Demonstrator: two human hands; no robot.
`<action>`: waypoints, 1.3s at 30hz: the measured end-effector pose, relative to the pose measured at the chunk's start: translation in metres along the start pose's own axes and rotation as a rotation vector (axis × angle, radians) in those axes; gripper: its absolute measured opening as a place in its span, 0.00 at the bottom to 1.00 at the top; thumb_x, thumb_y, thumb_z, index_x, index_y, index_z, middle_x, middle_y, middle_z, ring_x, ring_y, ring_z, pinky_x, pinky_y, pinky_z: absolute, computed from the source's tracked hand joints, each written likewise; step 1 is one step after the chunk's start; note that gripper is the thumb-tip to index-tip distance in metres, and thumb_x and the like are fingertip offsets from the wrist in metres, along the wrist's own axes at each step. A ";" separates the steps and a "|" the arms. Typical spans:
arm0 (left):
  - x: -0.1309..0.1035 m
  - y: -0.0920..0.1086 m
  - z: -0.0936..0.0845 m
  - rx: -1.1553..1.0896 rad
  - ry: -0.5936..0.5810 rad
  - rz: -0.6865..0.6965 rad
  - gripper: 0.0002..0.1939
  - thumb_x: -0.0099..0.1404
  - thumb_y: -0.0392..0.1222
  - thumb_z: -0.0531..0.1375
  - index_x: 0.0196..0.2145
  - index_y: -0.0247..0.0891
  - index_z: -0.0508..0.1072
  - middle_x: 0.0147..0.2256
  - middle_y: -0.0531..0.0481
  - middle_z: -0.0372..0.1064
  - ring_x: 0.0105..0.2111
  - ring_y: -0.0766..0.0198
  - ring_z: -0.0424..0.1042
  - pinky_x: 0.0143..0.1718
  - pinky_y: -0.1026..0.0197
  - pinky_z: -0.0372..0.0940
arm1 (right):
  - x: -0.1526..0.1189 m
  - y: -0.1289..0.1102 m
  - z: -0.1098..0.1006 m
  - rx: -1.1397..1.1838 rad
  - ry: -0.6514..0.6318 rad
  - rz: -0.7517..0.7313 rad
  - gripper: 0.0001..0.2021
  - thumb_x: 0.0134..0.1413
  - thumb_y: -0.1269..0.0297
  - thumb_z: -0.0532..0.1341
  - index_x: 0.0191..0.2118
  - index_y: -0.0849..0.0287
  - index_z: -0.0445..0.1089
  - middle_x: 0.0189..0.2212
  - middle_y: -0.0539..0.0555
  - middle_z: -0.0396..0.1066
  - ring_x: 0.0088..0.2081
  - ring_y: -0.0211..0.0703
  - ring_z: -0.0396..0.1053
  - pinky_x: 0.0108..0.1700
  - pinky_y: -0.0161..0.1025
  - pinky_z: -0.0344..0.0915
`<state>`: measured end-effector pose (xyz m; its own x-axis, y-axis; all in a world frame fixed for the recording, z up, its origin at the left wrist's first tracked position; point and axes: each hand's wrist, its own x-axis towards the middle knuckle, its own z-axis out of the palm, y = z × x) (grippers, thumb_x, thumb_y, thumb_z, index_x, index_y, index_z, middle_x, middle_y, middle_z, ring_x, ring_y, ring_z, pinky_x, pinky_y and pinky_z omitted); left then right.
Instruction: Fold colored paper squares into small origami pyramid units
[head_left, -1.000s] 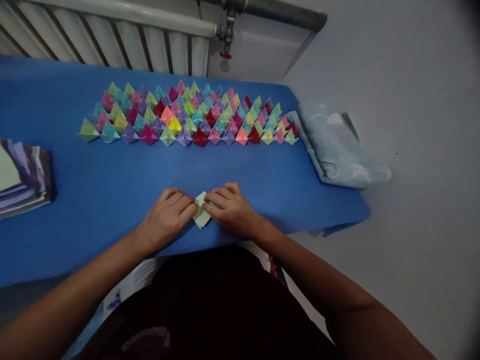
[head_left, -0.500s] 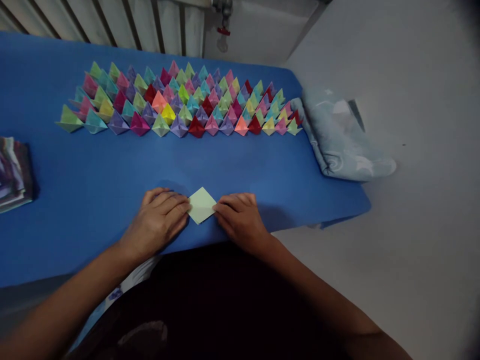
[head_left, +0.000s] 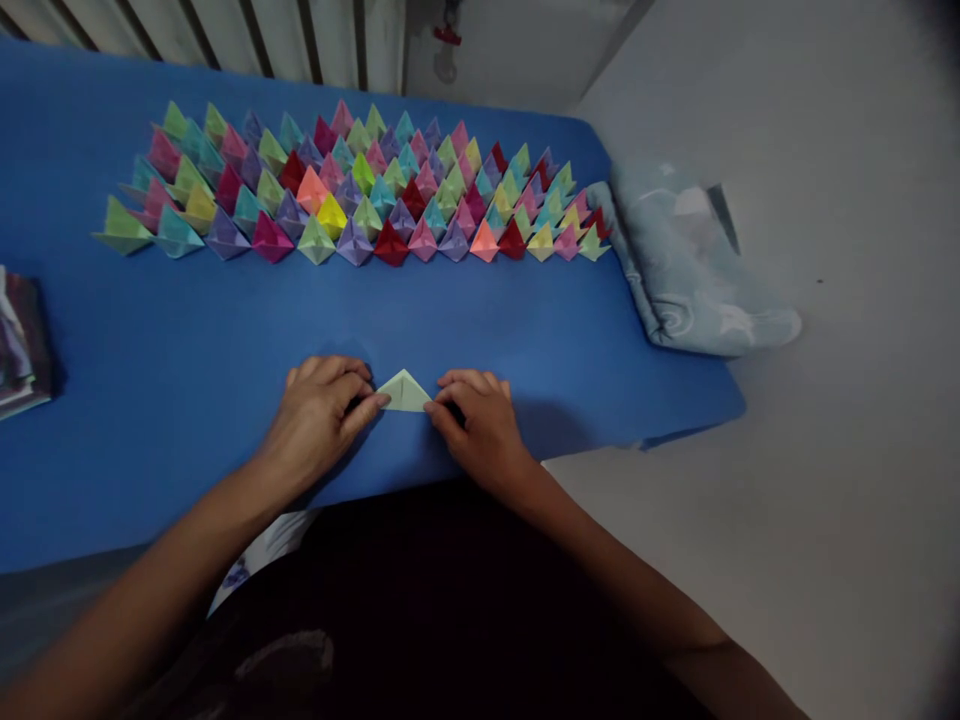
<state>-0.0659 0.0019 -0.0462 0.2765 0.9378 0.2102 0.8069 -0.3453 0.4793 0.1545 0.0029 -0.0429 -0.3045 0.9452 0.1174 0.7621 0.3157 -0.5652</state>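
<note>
A small pale green piece of origami paper (head_left: 403, 393), folded into a triangle with its point away from me, is held between my two hands low over the blue surface. My left hand (head_left: 319, 410) pinches its left corner between thumb and fingers. At the right corner, my right hand (head_left: 480, 425) grips it the same way. A short crease runs down the triangle's middle. Beyond my hands stand several rows of folded paper boats (head_left: 352, 243) in green, pink, purple, blue, red and yellow.
The blue-covered table (head_left: 225, 330) runs across the view. A folded grey-blue cloth (head_left: 690, 270) lies at its right end against the wall (head_left: 847, 400). On the left edge sits a dark patterned bundle (head_left: 22, 340). A radiator (head_left: 330, 40) with a red valve handle (head_left: 448, 36) stands behind.
The green paper has gone from a diamond shape to a triangle, its near half no longer spread toward me. Both hands still grip its side corners. The view has shifted slightly.
</note>
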 end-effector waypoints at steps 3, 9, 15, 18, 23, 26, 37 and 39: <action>0.002 -0.001 0.002 0.001 0.009 -0.025 0.14 0.69 0.49 0.57 0.31 0.40 0.75 0.41 0.45 0.74 0.42 0.53 0.69 0.44 0.49 0.61 | 0.001 -0.001 0.000 -0.003 0.008 0.016 0.08 0.63 0.62 0.61 0.32 0.56 0.73 0.46 0.56 0.75 0.48 0.49 0.68 0.50 0.47 0.57; 0.005 -0.004 0.007 0.032 0.028 -0.014 0.14 0.68 0.49 0.59 0.29 0.39 0.73 0.40 0.45 0.74 0.41 0.53 0.68 0.42 0.50 0.59 | 0.002 -0.002 0.001 -0.012 0.007 0.040 0.09 0.62 0.62 0.61 0.31 0.56 0.72 0.47 0.57 0.74 0.49 0.50 0.68 0.50 0.48 0.57; 0.006 -0.004 0.008 0.091 0.029 0.008 0.13 0.68 0.49 0.60 0.29 0.40 0.72 0.40 0.45 0.74 0.41 0.53 0.68 0.41 0.51 0.59 | 0.004 -0.004 0.002 -0.016 0.011 0.054 0.10 0.62 0.62 0.61 0.29 0.56 0.70 0.46 0.56 0.74 0.48 0.50 0.68 0.49 0.48 0.57; 0.005 -0.003 0.008 0.109 0.041 0.013 0.13 0.68 0.48 0.60 0.28 0.40 0.71 0.40 0.45 0.74 0.40 0.52 0.68 0.41 0.51 0.59 | 0.005 -0.005 0.002 -0.024 0.011 0.060 0.10 0.61 0.63 0.61 0.28 0.56 0.69 0.46 0.56 0.74 0.48 0.50 0.68 0.49 0.47 0.57; 0.002 0.002 0.009 0.155 0.083 0.028 0.11 0.68 0.48 0.61 0.32 0.39 0.72 0.40 0.43 0.73 0.39 0.52 0.68 0.40 0.51 0.60 | 0.005 -0.007 0.001 -0.041 -0.009 0.080 0.09 0.61 0.64 0.60 0.29 0.57 0.67 0.44 0.56 0.74 0.46 0.49 0.67 0.47 0.46 0.57; 0.001 0.008 0.009 0.219 0.136 0.132 0.10 0.71 0.44 0.57 0.35 0.38 0.74 0.40 0.41 0.74 0.39 0.52 0.69 0.39 0.51 0.59 | 0.006 -0.008 -0.001 -0.032 -0.011 0.087 0.07 0.60 0.64 0.61 0.30 0.56 0.68 0.42 0.54 0.73 0.43 0.48 0.67 0.45 0.45 0.56; -0.019 0.024 0.002 0.407 0.075 0.456 0.20 0.73 0.28 0.45 0.51 0.32 0.74 0.47 0.38 0.76 0.43 0.52 0.74 0.47 0.48 0.61 | 0.003 -0.006 -0.005 -0.029 -0.024 0.078 0.05 0.61 0.68 0.57 0.36 0.56 0.70 0.40 0.53 0.74 0.44 0.48 0.67 0.47 0.45 0.56; -0.021 0.028 0.001 0.450 0.082 0.457 0.21 0.73 0.28 0.44 0.51 0.31 0.73 0.47 0.38 0.77 0.43 0.54 0.74 0.47 0.48 0.61 | 0.002 -0.006 -0.007 -0.056 -0.029 0.056 0.08 0.62 0.70 0.56 0.40 0.56 0.72 0.43 0.55 0.75 0.45 0.48 0.67 0.47 0.46 0.57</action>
<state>-0.0487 -0.0276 -0.0380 0.6175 0.6881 0.3810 0.7623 -0.6429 -0.0742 0.1538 0.0038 -0.0336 -0.2770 0.9588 0.0626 0.8086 0.2678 -0.5239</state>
